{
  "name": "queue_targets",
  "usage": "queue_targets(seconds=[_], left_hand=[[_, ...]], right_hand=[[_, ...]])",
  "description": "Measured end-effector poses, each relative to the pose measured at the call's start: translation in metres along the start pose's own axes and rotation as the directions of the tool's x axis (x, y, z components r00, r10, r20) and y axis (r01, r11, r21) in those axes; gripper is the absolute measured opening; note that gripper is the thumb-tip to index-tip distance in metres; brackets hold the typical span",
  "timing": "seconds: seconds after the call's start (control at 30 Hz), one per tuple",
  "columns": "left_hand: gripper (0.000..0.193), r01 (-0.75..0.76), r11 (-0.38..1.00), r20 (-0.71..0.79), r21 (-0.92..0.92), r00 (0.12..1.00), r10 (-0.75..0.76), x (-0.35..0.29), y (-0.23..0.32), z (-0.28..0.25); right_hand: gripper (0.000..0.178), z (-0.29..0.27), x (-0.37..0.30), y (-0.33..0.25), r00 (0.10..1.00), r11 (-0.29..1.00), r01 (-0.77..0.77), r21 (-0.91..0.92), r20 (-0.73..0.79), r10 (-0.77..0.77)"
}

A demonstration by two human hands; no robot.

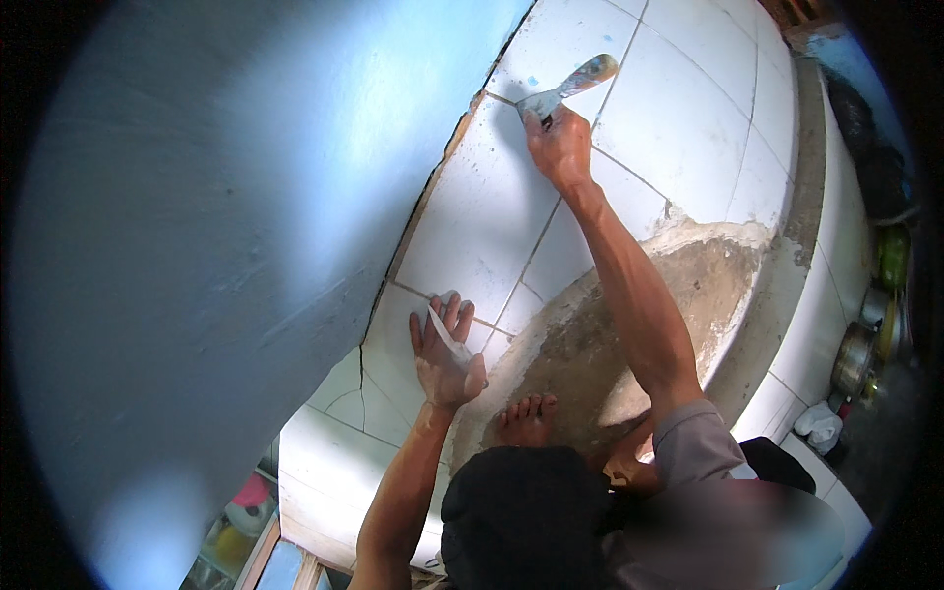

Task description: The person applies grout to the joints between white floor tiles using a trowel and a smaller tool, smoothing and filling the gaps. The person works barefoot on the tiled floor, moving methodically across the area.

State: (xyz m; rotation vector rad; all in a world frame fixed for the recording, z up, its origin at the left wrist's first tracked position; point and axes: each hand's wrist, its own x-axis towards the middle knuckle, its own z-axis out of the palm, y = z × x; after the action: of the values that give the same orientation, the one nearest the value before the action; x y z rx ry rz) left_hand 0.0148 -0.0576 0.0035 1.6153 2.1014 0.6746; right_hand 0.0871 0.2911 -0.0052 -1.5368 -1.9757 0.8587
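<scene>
White floor tiles (472, 216) border a blue wall (295, 226) and a bare, rough patch (580, 359); a metal pot (854, 356) stands at the far right. The right hand (561, 149) is clamped on a putty knife (590, 72) above the tiles near the wall. The left hand (433, 379) is spread on the tiles, a pale pointed blade (444, 332) across it; its grip cannot be determined.

Place: home, by its looks | blue-painted wall (265, 167) | white tiles (678, 88) | metal pot (853, 356)
</scene>
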Motion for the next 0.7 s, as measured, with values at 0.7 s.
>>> queue_targets(seconds=[0.7], left_hand=[[0.072, -0.005, 1.000, -0.027, -0.018, 1.000, 0.004, 0.001, -0.003, 0.004]], right_hand=[[0.026, 0.025, 0.022, -0.007, 0.989, 0.988, 0.145, -0.059, 0.004, -0.145]])
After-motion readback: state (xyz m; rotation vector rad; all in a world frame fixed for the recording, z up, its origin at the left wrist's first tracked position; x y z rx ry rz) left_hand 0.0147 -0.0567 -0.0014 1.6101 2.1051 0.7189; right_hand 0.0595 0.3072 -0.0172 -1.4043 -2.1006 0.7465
